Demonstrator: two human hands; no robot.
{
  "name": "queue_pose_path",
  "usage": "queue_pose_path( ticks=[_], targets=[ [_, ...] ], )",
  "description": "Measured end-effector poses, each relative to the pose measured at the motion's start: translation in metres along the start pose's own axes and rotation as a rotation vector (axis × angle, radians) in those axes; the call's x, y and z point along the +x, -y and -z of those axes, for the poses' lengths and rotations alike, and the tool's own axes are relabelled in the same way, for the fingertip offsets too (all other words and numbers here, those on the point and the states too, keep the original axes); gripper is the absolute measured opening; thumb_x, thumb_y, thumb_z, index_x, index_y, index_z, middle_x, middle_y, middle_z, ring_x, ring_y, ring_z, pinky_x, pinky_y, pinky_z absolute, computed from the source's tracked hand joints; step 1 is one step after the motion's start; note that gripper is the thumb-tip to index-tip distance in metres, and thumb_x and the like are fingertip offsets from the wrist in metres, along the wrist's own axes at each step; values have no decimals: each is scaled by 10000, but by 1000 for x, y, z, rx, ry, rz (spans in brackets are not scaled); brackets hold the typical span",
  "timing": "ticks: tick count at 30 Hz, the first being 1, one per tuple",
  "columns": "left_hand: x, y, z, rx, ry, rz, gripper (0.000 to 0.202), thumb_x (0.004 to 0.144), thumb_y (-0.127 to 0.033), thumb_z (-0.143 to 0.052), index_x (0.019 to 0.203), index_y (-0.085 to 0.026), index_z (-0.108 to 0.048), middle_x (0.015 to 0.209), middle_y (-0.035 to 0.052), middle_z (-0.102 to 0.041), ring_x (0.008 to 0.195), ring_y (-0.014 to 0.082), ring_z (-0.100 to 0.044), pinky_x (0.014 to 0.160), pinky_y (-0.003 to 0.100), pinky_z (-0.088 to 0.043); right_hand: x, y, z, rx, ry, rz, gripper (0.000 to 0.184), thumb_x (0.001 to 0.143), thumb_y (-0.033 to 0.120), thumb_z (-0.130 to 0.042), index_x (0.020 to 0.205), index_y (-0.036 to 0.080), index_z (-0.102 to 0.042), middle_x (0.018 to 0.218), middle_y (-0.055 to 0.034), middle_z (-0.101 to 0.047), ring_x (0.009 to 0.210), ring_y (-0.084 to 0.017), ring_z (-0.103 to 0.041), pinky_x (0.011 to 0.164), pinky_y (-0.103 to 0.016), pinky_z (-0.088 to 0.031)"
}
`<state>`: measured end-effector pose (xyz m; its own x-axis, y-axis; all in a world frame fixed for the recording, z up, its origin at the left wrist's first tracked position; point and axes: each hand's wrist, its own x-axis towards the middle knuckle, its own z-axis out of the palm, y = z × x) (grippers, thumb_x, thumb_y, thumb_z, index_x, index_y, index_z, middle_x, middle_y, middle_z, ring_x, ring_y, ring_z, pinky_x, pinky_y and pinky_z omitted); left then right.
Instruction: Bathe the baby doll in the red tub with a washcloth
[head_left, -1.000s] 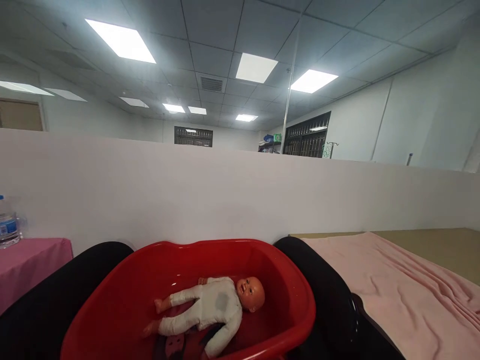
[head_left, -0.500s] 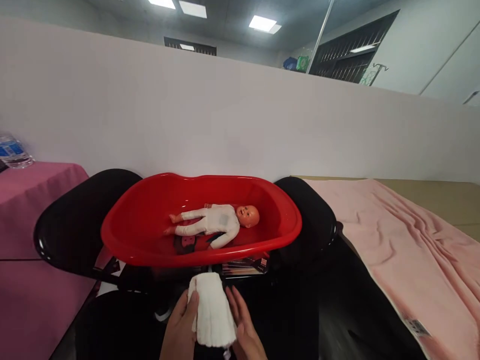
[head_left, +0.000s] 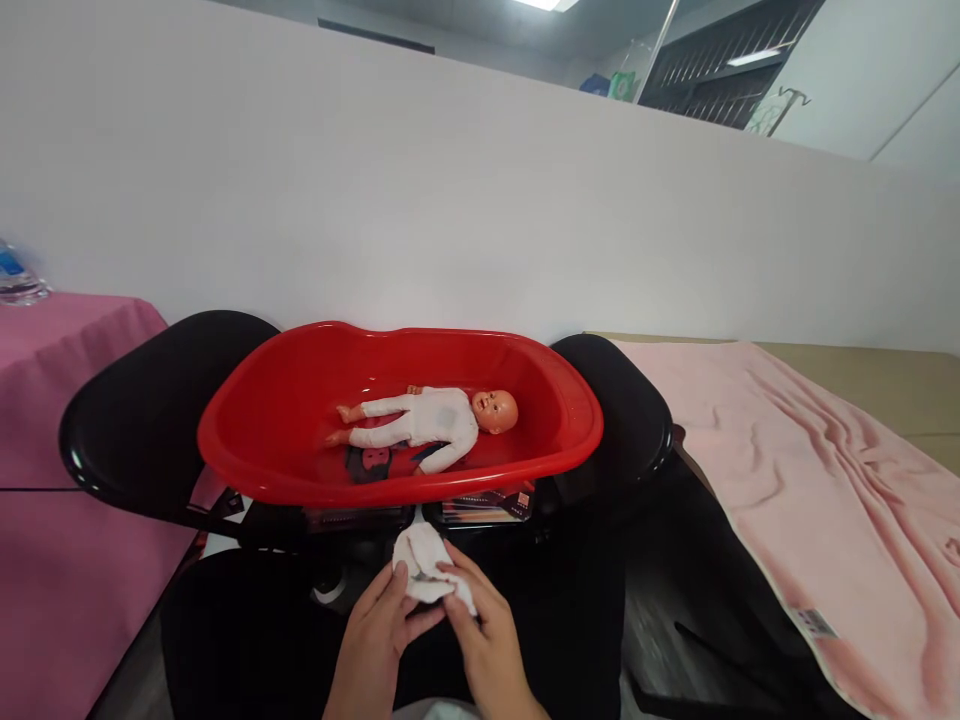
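Both of my hands hold a white cloth (head_left: 422,549) low in front of me, just short of the red tub. My left hand (head_left: 375,625) grips its left side, thumb on top. On the other side my right hand (head_left: 486,622) pinches the right edge between thumb and fingers. The cloth is bunched, with an opening or fold facing me. Beyond it a baby doll (head_left: 442,415) in a white suit lies on its back in the red baby bathtub (head_left: 300,490), head to the right. Neither hand touches the doll or the tub.
Black rounded side panels (head_left: 161,410) flank the tub. Boxes (head_left: 487,503) sit on a shelf beneath it. A pink blanket (head_left: 795,450) covers a bed at right. At left a plastic bottle (head_left: 21,280) stands on a pink-draped table (head_left: 82,330). A white partition (head_left: 450,200) rises behind.
The cloth has gone from a flat folded pad to a smaller bunched shape. My right hand has closed on its edge. The view has tilted down a little.
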<state>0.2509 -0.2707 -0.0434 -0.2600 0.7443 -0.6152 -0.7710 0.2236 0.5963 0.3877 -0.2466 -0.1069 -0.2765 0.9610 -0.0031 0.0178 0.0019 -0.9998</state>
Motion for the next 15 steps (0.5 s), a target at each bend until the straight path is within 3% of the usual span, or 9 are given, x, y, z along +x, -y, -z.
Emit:
queue_pose_path(
  ticks=[2,5,10,15],
  targets=[
    [4,-1,5,25,-12,-3,335,871,-296,-781,1150,-114,-744,1154,151,-790,1107,315,-745,954,416,-628,4,2,4,125,-45,-128,525,948,627,-601,1242,224,-765,1252,-118,-748,1142,-304,-691,1069,-460,-525],
    [7,0,12,90,-42,-30,443,835,-383,-820,1208,-157,-739,1152,122,-797,1139,312,-734,995,409,-603,9,4,12,228,-112,-219,614,891,718,-619,1112,176,-802,1054,-112,-784,989,-294,-701,938,-414,-561],
    [6,12,11,182,-19,-58,503,821,-450,-823,1224,-158,-744,1232,137,-773,1199,328,-706,1038,429,-572,9,20,7,316,-169,-246,625,920,717,-575,1214,200,-770,1248,-112,-747,1173,-320,-671,1095,-461,-505],
    [-2,25,7,162,-35,-19,372,866,-383,-792,1184,-193,-763,1352,125,-721,1313,306,-641,1124,413,-516,0,18,-10,9,81,37,511,1035,530,-496,1493,316,-563,1597,-47,-504,1522,-267,-410,1312,-493,-254]
  ],
)
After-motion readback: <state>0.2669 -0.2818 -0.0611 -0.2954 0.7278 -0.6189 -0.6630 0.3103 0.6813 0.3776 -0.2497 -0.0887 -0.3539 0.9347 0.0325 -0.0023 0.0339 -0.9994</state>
